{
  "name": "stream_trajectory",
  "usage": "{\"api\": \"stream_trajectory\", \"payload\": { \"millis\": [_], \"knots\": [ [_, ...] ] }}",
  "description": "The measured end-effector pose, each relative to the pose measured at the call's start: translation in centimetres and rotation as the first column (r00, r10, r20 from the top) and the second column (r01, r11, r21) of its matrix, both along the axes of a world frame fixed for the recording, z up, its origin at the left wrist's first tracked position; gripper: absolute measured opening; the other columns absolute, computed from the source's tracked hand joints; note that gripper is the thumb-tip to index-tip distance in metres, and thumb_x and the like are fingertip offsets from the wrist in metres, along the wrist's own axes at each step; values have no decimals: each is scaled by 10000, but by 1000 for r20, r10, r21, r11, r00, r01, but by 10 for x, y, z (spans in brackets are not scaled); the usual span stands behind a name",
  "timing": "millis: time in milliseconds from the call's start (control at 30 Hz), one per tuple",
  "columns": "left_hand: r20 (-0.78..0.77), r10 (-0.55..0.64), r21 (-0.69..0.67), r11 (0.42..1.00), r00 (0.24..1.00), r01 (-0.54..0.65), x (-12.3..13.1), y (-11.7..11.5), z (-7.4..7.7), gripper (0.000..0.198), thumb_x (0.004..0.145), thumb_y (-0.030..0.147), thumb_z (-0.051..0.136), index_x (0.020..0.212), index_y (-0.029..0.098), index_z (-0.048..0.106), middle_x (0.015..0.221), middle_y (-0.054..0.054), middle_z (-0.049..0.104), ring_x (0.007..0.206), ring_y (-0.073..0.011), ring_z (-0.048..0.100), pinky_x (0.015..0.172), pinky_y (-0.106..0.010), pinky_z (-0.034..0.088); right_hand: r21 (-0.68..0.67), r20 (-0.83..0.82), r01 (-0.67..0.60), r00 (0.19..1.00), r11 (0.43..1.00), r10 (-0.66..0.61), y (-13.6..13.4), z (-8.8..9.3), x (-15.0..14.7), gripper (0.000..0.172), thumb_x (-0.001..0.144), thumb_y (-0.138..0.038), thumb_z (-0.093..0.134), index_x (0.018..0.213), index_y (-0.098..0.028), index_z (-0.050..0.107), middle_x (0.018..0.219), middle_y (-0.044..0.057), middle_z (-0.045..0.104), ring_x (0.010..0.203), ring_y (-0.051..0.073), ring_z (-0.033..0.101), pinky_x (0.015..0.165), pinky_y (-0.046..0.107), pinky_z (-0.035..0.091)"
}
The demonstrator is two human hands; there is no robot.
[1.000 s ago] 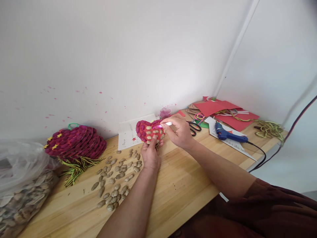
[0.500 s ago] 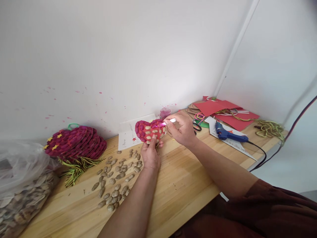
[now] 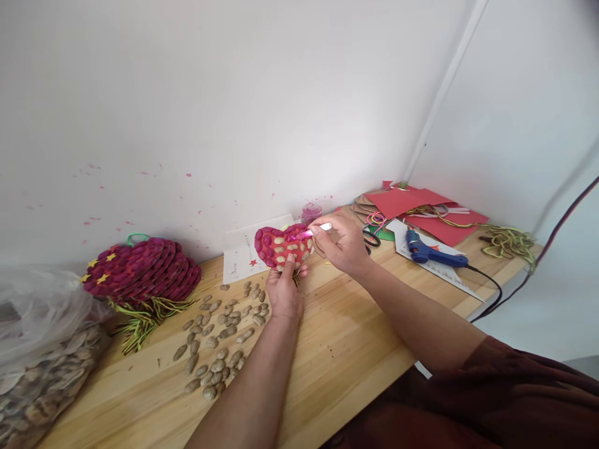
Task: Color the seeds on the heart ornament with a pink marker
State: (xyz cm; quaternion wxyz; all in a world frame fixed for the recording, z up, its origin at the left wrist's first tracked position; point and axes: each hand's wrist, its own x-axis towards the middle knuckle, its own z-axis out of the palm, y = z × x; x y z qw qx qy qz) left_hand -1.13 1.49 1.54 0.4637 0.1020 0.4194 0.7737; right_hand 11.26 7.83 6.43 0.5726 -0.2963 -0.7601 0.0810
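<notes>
My left hand (image 3: 283,291) holds up a small heart-shaped piece (image 3: 282,246) covered in shells, most painted magenta and some still tan. My right hand (image 3: 343,242) pinches a white-handled brush (image 3: 319,229) whose pink tip touches the heart's upper right edge. Both hands are raised just above the wooden table (image 3: 337,349). A small cup of pink paint (image 3: 311,212) stands behind the hands by the wall.
Loose tan shells (image 3: 219,337) lie scattered left of my hands. A larger magenta shell piece with yellow stars (image 3: 143,269) sits at the left, next to a plastic bag of shells (image 3: 40,355). A blue glue gun (image 3: 430,251), scissors (image 3: 370,237), red paper (image 3: 421,209) and cords (image 3: 510,242) fill the right end.
My right hand and the brush have shifted slightly right and up along the heart's top edge. The left hand keeps the heart nearly still.
</notes>
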Motion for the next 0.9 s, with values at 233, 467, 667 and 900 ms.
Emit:
{"api": "stream_trajectory", "payload": {
  "millis": [233,467,667,900],
  "knots": [
    [18,14,-24,1000,1000,-14,0,1,-2,494,536,376,1034,786,169,662,655,22,681,549,-126,664,552,-225,508,56,-52,44,998,997,-41,7,1,3,175,1021,-351,666,938,-241,774,913,51,832,877,233,736,858,400,551],
    [5,28,0,1000,1000,-28,1,3,-5,484,591,424,1003,797,177,641,654,34,668,544,-119,663,550,-220,509,24,-116,54,992,998,-51,12,1,4,220,1032,-415,653,948,-250,770,952,60,836,905,237,754,873,411,583],
    [-6,-1,-7,1000,1000,1,1,2,-5,513,542,433,1027,760,172,644,633,31,666,548,-119,662,566,-226,527,48,-108,33,994,998,-28,9,2,5,197,1035,-384,656,942,-248,764,929,56,829,886,235,749,869,410,575],
    [-4,-18,29,999,1000,18,0,4,-12,500,495,392,1020,780,168,676,706,13,702,594,-129,678,621,-253,547,52,-87,-62,994,997,66,0,3,1,152,1018,-321,685,914,-229,746,872,40,799,836,205,718,810,363,557]
  ]
}}
